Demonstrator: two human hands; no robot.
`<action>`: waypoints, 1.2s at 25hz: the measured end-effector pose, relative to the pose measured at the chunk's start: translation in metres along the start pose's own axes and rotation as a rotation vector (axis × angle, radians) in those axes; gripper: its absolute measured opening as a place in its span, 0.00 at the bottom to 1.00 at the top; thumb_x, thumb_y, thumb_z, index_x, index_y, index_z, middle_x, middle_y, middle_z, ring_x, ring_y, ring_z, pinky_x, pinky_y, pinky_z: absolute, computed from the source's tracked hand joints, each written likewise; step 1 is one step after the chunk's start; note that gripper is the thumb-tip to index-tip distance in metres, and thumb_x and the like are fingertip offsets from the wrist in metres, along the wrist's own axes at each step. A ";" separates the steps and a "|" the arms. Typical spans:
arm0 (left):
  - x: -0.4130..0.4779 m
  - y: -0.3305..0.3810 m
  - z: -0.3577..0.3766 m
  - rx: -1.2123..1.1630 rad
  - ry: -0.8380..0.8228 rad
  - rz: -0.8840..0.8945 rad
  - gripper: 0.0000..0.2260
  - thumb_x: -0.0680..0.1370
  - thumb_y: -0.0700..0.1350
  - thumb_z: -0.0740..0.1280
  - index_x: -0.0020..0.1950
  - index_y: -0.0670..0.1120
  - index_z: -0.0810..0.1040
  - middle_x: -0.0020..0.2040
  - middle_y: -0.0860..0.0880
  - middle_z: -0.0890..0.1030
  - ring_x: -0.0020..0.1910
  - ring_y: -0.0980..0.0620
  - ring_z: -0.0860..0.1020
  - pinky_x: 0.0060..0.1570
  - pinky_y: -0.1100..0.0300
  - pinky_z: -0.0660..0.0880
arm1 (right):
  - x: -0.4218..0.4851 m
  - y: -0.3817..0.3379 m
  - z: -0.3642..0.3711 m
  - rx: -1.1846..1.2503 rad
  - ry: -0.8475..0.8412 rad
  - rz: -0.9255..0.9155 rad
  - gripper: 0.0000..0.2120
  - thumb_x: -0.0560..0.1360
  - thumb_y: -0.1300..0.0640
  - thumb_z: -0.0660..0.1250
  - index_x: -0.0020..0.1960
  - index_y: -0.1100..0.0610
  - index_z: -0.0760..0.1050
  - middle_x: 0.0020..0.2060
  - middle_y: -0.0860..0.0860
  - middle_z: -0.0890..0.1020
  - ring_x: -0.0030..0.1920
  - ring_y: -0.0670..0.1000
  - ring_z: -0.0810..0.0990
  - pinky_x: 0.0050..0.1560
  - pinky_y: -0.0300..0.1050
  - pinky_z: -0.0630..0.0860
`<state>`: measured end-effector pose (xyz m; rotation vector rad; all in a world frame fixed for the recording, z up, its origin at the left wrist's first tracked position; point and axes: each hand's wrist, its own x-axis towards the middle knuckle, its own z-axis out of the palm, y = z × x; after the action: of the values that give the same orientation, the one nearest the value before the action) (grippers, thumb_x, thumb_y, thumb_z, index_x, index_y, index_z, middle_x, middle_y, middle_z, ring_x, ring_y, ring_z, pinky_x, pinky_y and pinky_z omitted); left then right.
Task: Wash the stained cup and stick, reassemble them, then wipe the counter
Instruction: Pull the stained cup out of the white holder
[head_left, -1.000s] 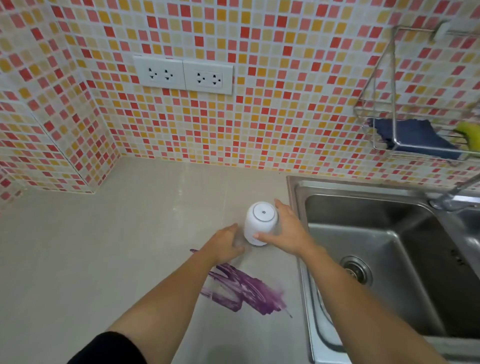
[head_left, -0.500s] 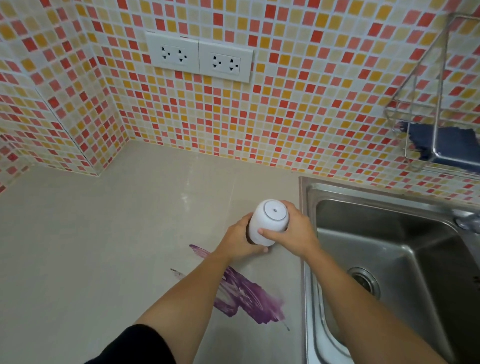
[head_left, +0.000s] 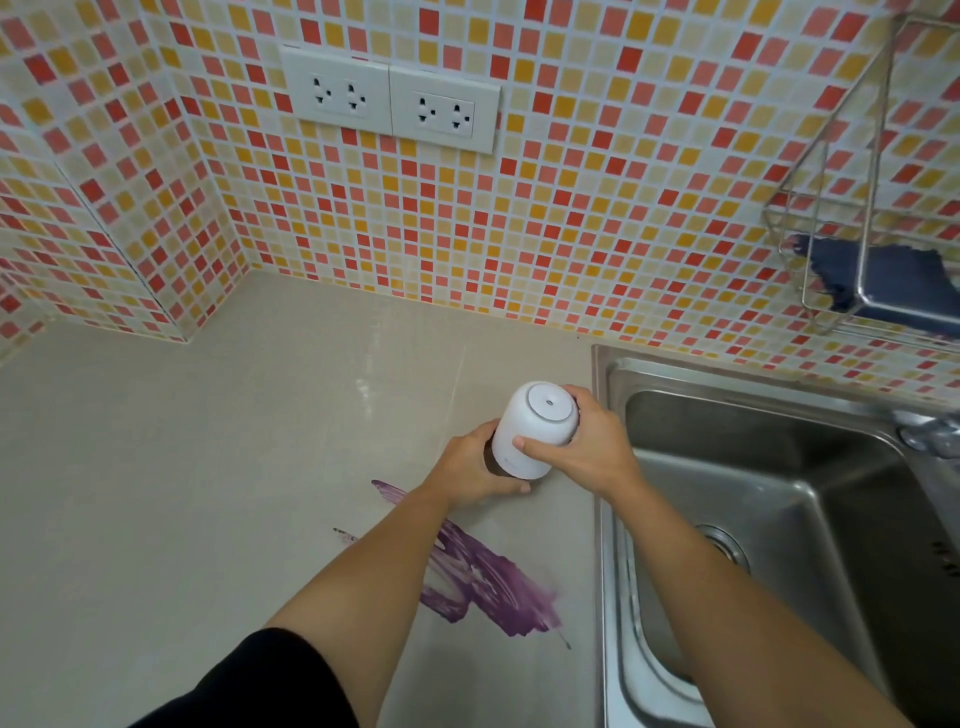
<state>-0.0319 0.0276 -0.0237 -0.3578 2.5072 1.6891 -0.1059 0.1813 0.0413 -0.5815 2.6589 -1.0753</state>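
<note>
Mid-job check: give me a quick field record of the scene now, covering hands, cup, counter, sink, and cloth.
left hand: gripping the base of the cup
right hand: wrapped around the upper body of the cup
cup: white, tilted, just left of the sink
counter: beige, purple stain under the left forearm, unwiped
sink: steel, no water visible, tap partly in view
cloth: dark blue, in the wire rack on the wall
stick: not visible

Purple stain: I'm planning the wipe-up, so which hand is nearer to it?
Left. The left hand grips the cup's base just above the stain; the right hand holds the cup's far side, toward the sink.
</note>
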 end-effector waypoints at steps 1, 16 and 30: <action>0.000 -0.001 0.000 0.003 -0.006 -0.008 0.36 0.63 0.48 0.79 0.69 0.52 0.69 0.56 0.56 0.77 0.55 0.56 0.76 0.52 0.67 0.69 | -0.001 0.000 -0.001 -0.006 0.002 -0.001 0.40 0.57 0.40 0.78 0.64 0.51 0.68 0.57 0.47 0.78 0.54 0.49 0.76 0.55 0.47 0.76; 0.003 -0.005 0.001 -0.056 -0.034 -0.028 0.43 0.60 0.49 0.81 0.70 0.53 0.64 0.63 0.52 0.75 0.60 0.52 0.75 0.61 0.57 0.73 | 0.003 -0.017 -0.024 -0.017 0.046 -0.036 0.38 0.58 0.39 0.77 0.63 0.50 0.68 0.56 0.45 0.78 0.54 0.48 0.76 0.53 0.43 0.74; 0.001 -0.001 -0.008 -0.216 0.040 -0.047 0.36 0.61 0.39 0.80 0.64 0.53 0.67 0.58 0.51 0.78 0.56 0.52 0.78 0.54 0.61 0.77 | -0.015 0.007 -0.041 0.748 0.089 0.158 0.24 0.69 0.53 0.74 0.60 0.54 0.68 0.55 0.52 0.77 0.53 0.51 0.78 0.41 0.39 0.80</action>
<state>-0.0322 0.0197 -0.0213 -0.4686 2.3268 1.9578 -0.1083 0.2182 0.0661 -0.1675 2.0674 -1.9096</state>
